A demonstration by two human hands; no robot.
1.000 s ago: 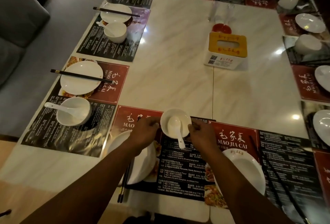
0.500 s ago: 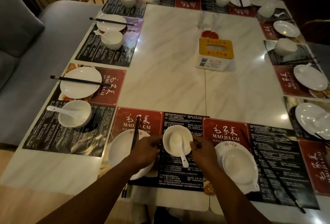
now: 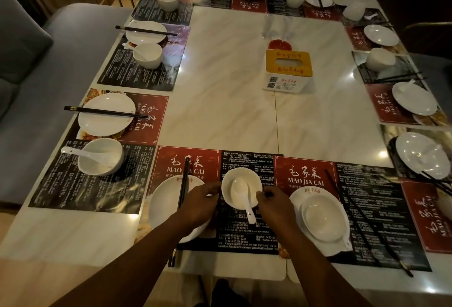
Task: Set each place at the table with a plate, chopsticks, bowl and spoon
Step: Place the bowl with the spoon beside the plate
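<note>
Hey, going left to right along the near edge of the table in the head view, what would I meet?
Left plate → left hand → bowl → right hand → right plate → chopsticks

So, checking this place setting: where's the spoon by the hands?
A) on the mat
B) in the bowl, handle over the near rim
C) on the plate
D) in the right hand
B: the spoon lies in the bowl held by the left hand and right hand, handle over the near rim.
</note>
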